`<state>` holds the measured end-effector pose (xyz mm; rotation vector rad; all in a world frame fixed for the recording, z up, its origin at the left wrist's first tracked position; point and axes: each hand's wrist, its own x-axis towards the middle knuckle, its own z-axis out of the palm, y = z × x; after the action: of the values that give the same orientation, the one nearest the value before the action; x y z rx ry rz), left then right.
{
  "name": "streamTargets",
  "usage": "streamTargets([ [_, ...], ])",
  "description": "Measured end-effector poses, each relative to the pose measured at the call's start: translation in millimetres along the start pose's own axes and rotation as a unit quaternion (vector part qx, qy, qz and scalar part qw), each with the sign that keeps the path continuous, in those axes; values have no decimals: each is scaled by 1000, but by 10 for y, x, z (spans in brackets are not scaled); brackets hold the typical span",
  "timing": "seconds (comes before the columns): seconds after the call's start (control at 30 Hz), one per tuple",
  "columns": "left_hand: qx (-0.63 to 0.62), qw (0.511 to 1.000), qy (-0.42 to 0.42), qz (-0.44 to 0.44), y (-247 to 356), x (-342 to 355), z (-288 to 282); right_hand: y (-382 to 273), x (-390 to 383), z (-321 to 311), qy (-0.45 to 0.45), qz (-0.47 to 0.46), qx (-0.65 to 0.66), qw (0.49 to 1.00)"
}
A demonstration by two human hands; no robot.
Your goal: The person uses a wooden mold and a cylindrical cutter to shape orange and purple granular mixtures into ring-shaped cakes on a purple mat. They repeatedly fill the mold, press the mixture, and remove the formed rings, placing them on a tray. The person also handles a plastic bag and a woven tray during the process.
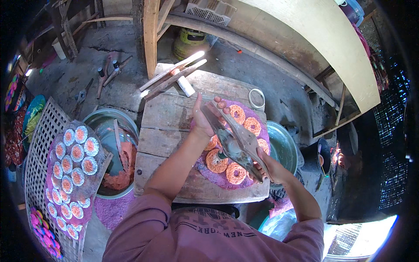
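Note:
Both hands are wrapped round a two-armed wooden press [238,142], held slantwise above the table. My left hand [204,118] grips its far end, with fingertips showing over the edge. My right hand [274,168] closes round the near end. Beneath the press lies a purple cloth [205,171] bearing several rings of orange strands. One orange ring [235,173] lies close to my right hand, and another ring [237,113] is just beyond my left fingers. The press hides part of the cloth and some rings. Under the press's middle, a dark green part shows near one ring.
The wooden table [161,139] also holds a second press with a white cylinder [185,86], and a white hoop [256,98]. At left, a metal basin [89,118] contains orange dough and a stick. A lattice rack [39,153] carries white-and-orange rounds. Another basin [288,146] stands right.

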<state>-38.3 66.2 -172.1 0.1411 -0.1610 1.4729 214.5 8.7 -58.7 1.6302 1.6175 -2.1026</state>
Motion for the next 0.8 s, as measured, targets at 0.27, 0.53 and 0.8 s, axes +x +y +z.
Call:
streamTargets([
  [0.27,7,1000,8,-13,40,-47,21,130,59,101,11,-14,4,1000],
  [0.53,75,994,-48,-58,249,462,776,-42,47,-165,35,-113,72,990],
  [0.8,18,1000,-11,14,2,843,310,-371,276,-649,41,-31,-28,998],
])
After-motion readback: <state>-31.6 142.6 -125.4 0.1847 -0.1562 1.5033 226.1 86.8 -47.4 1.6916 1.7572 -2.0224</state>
